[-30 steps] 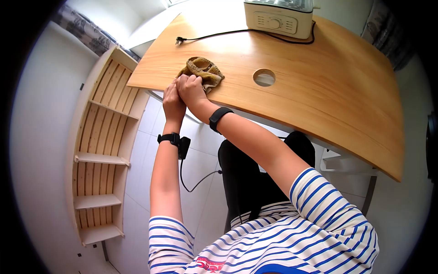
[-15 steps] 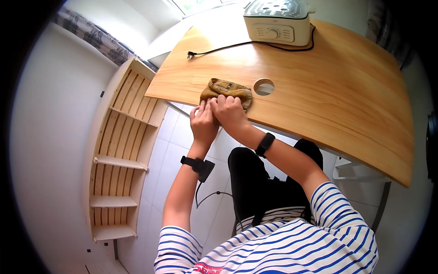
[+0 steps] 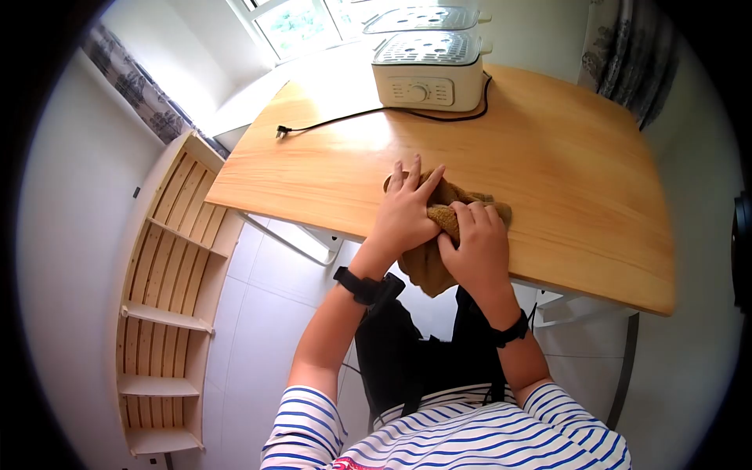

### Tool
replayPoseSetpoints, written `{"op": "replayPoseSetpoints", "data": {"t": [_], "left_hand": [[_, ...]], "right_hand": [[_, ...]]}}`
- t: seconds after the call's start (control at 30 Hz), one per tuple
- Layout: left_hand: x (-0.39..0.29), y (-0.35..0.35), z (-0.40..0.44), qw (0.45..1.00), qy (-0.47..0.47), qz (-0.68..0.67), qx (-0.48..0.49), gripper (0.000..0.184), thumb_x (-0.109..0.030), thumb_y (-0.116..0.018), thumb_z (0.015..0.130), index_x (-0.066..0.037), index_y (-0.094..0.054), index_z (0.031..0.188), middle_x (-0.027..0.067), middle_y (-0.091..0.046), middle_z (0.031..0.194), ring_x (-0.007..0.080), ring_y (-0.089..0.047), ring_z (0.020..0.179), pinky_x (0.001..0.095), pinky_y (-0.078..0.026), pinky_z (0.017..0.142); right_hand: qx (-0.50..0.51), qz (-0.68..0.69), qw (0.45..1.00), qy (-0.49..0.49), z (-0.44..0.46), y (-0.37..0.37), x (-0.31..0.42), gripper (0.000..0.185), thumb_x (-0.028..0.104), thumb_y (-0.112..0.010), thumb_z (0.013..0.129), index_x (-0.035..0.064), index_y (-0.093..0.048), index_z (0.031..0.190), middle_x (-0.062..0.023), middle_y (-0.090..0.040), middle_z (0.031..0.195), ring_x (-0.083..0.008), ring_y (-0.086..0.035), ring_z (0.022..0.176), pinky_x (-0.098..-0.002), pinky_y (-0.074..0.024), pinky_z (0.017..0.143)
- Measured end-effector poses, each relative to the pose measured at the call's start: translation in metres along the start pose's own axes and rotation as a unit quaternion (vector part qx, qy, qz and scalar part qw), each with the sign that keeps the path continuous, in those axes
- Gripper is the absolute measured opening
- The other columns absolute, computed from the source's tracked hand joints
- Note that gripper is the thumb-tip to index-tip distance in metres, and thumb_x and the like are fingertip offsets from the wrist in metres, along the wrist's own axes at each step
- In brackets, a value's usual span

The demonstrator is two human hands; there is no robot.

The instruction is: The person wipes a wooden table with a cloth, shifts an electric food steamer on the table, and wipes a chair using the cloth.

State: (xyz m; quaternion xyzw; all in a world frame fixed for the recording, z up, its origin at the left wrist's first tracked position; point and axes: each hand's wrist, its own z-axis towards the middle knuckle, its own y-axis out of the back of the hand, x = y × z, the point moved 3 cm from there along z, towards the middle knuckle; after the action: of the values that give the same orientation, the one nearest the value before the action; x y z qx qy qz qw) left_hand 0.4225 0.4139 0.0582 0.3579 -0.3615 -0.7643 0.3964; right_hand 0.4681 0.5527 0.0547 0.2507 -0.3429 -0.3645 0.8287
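A brown cloth [image 3: 429, 270] lies bunched over the front edge of the wooden table [image 3: 564, 180], and part of it hangs below that edge. My left hand [image 3: 406, 210] rests on the cloth's left side with its fingers spread. Gripping a fold on the right is my right hand [image 3: 479, 244], its fingers curled over the fabric. The round hole in the tabletop does not show now.
A cream steamer-like appliance [image 3: 427, 82] with a dial stands at the back of the table. Its black cord [image 3: 352, 116] runs left to a plug [image 3: 282, 131]. A wooden shelf unit [image 3: 168, 298] is at the left, beside the wall.
Both hands and the cloth have moved right along the table edge. The cloth is more spread out and hangs down, and my left fingers have opened out. The camera view has shifted.
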Motion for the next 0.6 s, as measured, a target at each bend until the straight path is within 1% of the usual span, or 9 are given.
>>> {"op": "replayPoseSetpoints", "data": {"t": [0.03,0.1,0.13,0.17,0.23,0.33,0.47,0.53,0.6], "left_hand": [[0.002,-0.004,0.003,1.0,-0.007,-0.003,-0.009,0.066,-0.018,-0.063,0.069,-0.016,-0.052,0.134,0.0238,-0.041,0.143,0.0403,-0.04,0.131,0.0434,-0.034,0.108],[0.006,-0.009,-0.002,0.998,0.047,-0.029,0.019,0.076,-0.022,-0.062,0.065,-0.02,-0.047,0.14,0.0278,-0.041,0.142,0.0468,-0.04,0.128,0.0453,-0.034,0.107],[0.005,-0.007,-0.006,0.994,0.074,-0.085,0.013,0.073,-0.021,-0.062,0.065,-0.019,-0.051,0.137,0.0253,-0.046,0.138,0.0437,-0.048,0.121,0.0445,-0.036,0.104],[0.004,-0.005,-0.007,0.994,0.074,-0.085,0.014,0.073,-0.021,-0.062,0.065,-0.019,-0.051,0.137,0.0253,-0.046,0.138,0.0437,-0.048,0.121,0.0445,-0.036,0.104],[0.003,-0.001,-0.009,0.991,0.077,-0.105,-0.016,0.069,-0.021,-0.062,0.064,-0.019,-0.055,0.133,0.0209,-0.053,0.131,0.0397,-0.054,0.112,0.0432,-0.04,0.1],[0.004,-0.002,-0.011,0.989,0.075,-0.12,-0.05,0.066,-0.018,-0.064,0.063,-0.019,-0.058,0.129,0.0169,-0.056,0.126,0.0361,-0.056,0.108,0.0412,-0.042,0.097],[0.006,-0.007,-0.013,0.986,0.082,-0.138,-0.05,0.066,-0.017,-0.065,0.063,-0.019,-0.059,0.128,0.0161,-0.057,0.126,0.0354,-0.056,0.109,0.0407,-0.042,0.097],[0.004,-0.004,-0.012,0.987,0.085,-0.129,-0.047,0.066,-0.016,-0.065,0.063,-0.019,-0.058,0.128,0.0161,-0.057,0.126,0.0353,-0.055,0.11,0.0407,-0.042,0.097],[0.005,-0.003,-0.012,0.987,0.082,-0.129,-0.043,0.066,-0.015,-0.065,0.063,-0.018,-0.058,0.128,0.016,-0.056,0.127,0.0353,-0.055,0.111,0.0407,-0.042,0.097]], "right_hand": [[-0.008,-0.008,1.0,0.005,0.001,-0.001,0.002,0.044,0.021,-0.069,0.07,0.0028,-0.059,0.108,-0.0116,-0.056,0.091,-0.0284,-0.053,0.091,-0.0406,-0.0449,0.078],[-0.008,-0.09,0.996,0.003,-0.002,-0.005,0.009,0.046,0.026,-0.069,0.071,0.0042,-0.058,0.11,-0.0092,-0.054,0.093,-0.0265,-0.051,0.089,-0.0392,-0.043,0.077],[-0.013,-0.104,0.994,0.013,-0.004,-0.007,0.007,0.048,0.03,-0.069,0.071,0.0051,-0.058,0.111,-0.0077,-0.053,0.093,-0.0248,-0.05,0.088,-0.0376,-0.0418,0.075],[-0.013,-0.104,0.994,0.012,-0.003,-0.006,0.006,0.048,0.03,-0.069,0.071,0.0051,-0.058,0.111,-0.0077,-0.053,0.093,-0.0248,-0.05,0.088,-0.0376,-0.0418,0.075],[-0.003,-0.1,0.995,0.013,-0.003,-0.004,0.009,0.049,0.029,-0.069,0.07,0.0049,-0.058,0.111,-0.0079,-0.053,0.093,-0.0253,-0.05,0.088,-0.038,-0.042,0.076],[-0.005,-0.092,0.996,0.017,-0.003,-0.005,0.008,0.049,0.029,-0.07,0.069,0.005,-0.058,0.11,-0.008,-0.053,0.093,-0.0253,-0.05,0.088,-0.0385,-0.042,0.076],[-0.01,-0.076,0.997,0.001,-0.005,-0.006,0.008,0.047,0.024,-0.07,0.069,0.0048,-0.058,0.11,-0.0092,-0.054,0.096,-0.0278,-0.051,0.09,-0.0406,-0.0419,0.077],[-0.01,-0.088,0.996,0.013,-0.004,-0.006,0.007,0.05,0.03,-0.072,0.067,0.0055,-0.058,0.109,-0.0074,-0.053,0.094,-0.025,-0.05,0.088,-0.039,-0.0417,0.076],[-0.012,-0.093,0.995,0.015,-0.004,-0.006,0.006,0.05,0.03,-0.072,0.067,0.0056,-0.058,0.109,-0.0071,-0.053,0.094,-0.0249,-0.05,0.088,-0.0388,-0.0416,0.077]]}}
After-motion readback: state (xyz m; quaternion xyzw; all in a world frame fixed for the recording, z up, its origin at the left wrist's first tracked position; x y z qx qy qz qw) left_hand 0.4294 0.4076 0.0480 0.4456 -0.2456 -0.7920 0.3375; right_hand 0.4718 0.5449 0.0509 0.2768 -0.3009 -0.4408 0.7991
